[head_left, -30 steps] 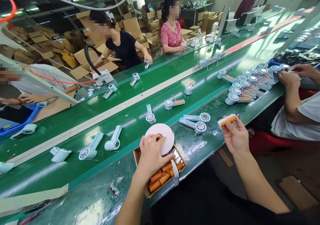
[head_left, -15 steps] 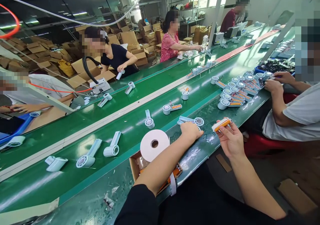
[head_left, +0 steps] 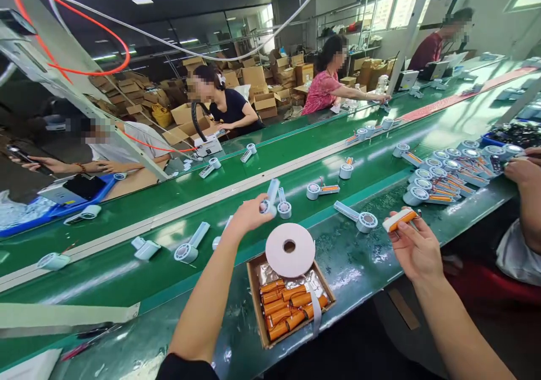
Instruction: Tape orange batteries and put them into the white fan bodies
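Observation:
My left hand [head_left: 249,215] is raised over the green belt, closed on a white fan housing [head_left: 270,195] whose handle points up. My right hand [head_left: 416,247] hovers past the table's near edge, closed on an orange battery with a white strip [head_left: 399,219]. Between my arms sits a cardboard box [head_left: 291,304] of orange batteries with a white tape roll [head_left: 289,249] resting on its far end. Another white fan housing [head_left: 357,217] lies on the bench just left of my right hand.
Several fan housings lie along the green conveyor belt [head_left: 169,222], some with orange batteries fitted. A cluster of them [head_left: 439,171] lies by a co-worker's hand [head_left: 522,168] at right. Other people sit across the belt among cardboard cartons [head_left: 253,81].
My left hand left the tape roll, reached right to the bench, picked up a fan housing and carried it left over the belt. My right hand kept holding the battery.

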`<action>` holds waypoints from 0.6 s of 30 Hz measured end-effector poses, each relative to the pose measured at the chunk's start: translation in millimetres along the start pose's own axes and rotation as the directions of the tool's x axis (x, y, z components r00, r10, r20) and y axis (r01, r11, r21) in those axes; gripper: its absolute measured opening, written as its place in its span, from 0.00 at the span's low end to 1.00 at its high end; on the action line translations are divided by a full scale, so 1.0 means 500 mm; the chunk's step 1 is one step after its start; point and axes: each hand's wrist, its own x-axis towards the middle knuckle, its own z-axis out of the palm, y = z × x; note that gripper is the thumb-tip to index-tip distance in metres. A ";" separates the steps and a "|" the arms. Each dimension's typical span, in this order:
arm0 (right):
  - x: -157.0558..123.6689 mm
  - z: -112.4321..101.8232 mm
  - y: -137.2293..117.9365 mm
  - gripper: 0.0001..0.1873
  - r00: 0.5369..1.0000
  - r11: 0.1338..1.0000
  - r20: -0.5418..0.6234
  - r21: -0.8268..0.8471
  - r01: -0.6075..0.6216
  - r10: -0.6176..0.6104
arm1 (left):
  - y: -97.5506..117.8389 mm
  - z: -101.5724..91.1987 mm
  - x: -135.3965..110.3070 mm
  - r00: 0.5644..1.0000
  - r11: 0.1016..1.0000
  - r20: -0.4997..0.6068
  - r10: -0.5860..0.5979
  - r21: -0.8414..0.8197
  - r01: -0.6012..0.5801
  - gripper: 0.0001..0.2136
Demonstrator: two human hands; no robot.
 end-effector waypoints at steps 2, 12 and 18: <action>0.002 0.042 0.018 0.24 0.997 1.000 0.067 -0.019 -0.024 0.026 | -0.074 0.021 0.015 0.999 0.998 0.032 -0.025 0.052 0.023 0.27; 0.044 0.298 0.155 0.31 0.743 0.945 0.652 -0.316 0.084 0.152 | -0.147 0.182 0.109 0.996 0.985 0.060 -0.058 0.166 0.048 0.19; 0.132 0.423 0.300 0.23 0.442 0.673 0.855 -0.497 0.549 0.271 | -0.169 0.206 0.168 0.998 0.998 0.058 0.033 0.056 -0.036 0.16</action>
